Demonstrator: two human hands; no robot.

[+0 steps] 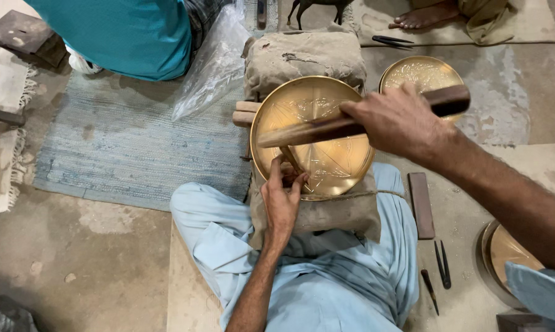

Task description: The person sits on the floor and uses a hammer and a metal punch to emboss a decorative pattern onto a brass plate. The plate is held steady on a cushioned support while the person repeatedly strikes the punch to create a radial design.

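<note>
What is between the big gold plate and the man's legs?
A stuffed cloth cushion lies between the brass plate and the legs, seen in the head view.

Glossy brass plate [327, 132], wooden stick [314, 130], rough cloth cushion [305, 55].

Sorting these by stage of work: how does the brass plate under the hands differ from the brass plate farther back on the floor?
The near brass plate rests on a padded sack; the far brass plate lies on the bare floor. The near one is fully in view and looks larger; the far one is partly hidden by the right hand and wooden stick. The left hand touches only the near one. Both are round, golden, with engraved lines.
</note>
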